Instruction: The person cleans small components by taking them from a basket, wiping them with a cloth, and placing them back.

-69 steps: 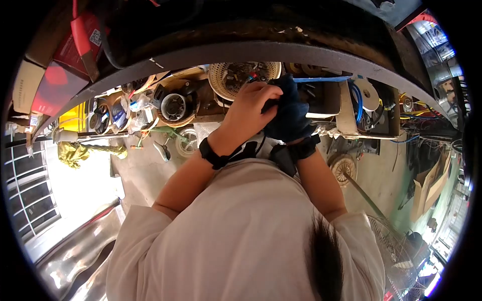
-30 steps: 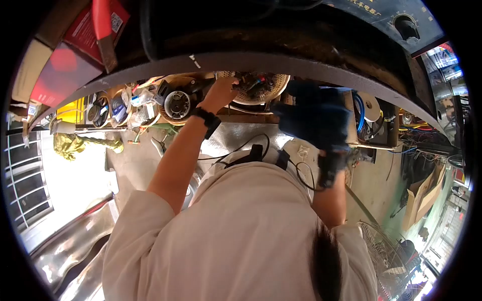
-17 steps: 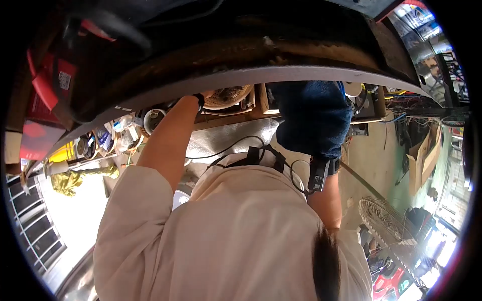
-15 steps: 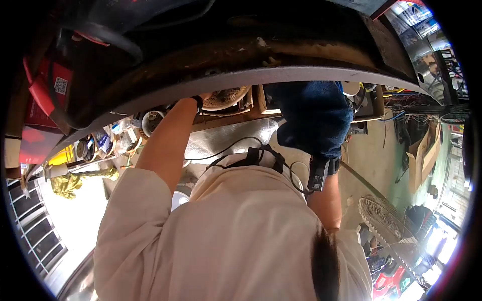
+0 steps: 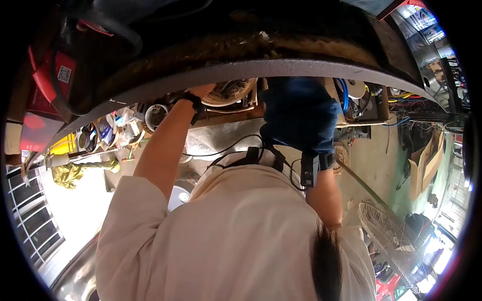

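Note:
My left hand (image 5: pixel 203 90) reaches under the dark table edge (image 5: pixel 241 68), beside a beige woven basket (image 5: pixel 228 95); its fingers are hidden by the edge. A black strap circles that wrist. My right hand (image 5: pixel 300 113) wears a thick dark blue glove, and its fingertips disappear beneath the same edge, right of the basket. Whether the gloved hand holds anything cannot be made out. A small black device (image 5: pixel 309 169) is strapped to the right wrist, with a thin black cable running from it.
A white-rimmed round container (image 5: pixel 156 116) and bagged parts lie left of the basket. To the right are a blue cable coil (image 5: pixel 344 94) and a white spool (image 5: pixel 356 89). A cardboard box (image 5: pixel 427 168) and a wire fan guard (image 5: pixel 384 226) stand at the right.
The hands have moved apart since the earliest frame, the left to the basket's left side, the gloved right to its right. Lately the gloved hand has shifted slightly left.

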